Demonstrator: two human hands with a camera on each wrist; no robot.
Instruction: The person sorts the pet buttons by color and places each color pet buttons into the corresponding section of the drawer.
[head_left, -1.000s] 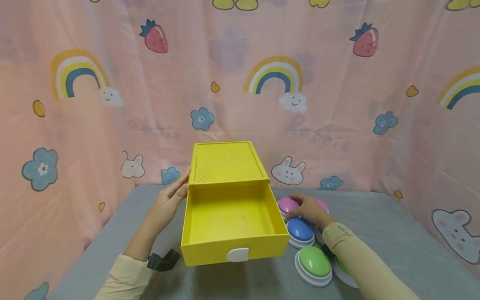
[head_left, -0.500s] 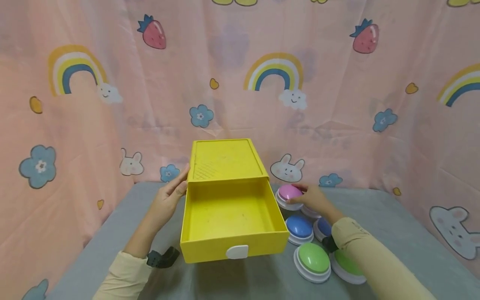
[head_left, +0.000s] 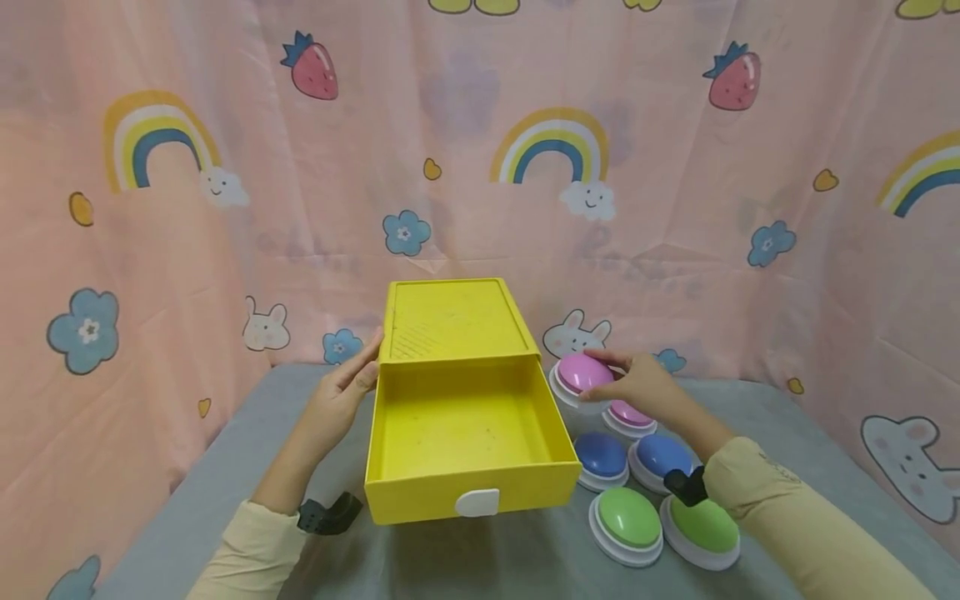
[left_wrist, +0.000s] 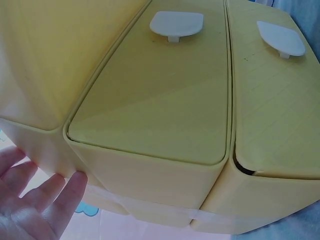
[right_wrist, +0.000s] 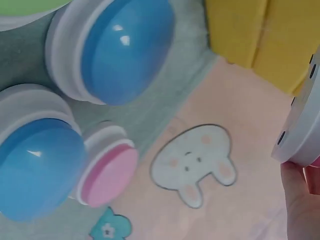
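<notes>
- One left hand [head_left: 330,408], fingers extended, touches the left side of the yellow drawer unit [head_left: 461,321].
- The unit's top drawer [head_left: 412,502] stands pulled out.
- Just right of the unit, the pink-domed button [head_left: 585,372] is now raised off the table [head_left: 780,408], pinched by the right hand [head_left: 645,385]; pickup looks done.
- Also right of the unit, another pink button [head_left: 630,414], two blue [head_left: 600,456] and two green [head_left: 628,517] remain down.
- Farther right, a cuff mark [head_left: 780,472] is unreadable; no brand or label is legible.

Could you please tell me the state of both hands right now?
Left hand: open, touching the yellow drawer unit.
Right hand: holding a pink-and-white dome.
</notes>
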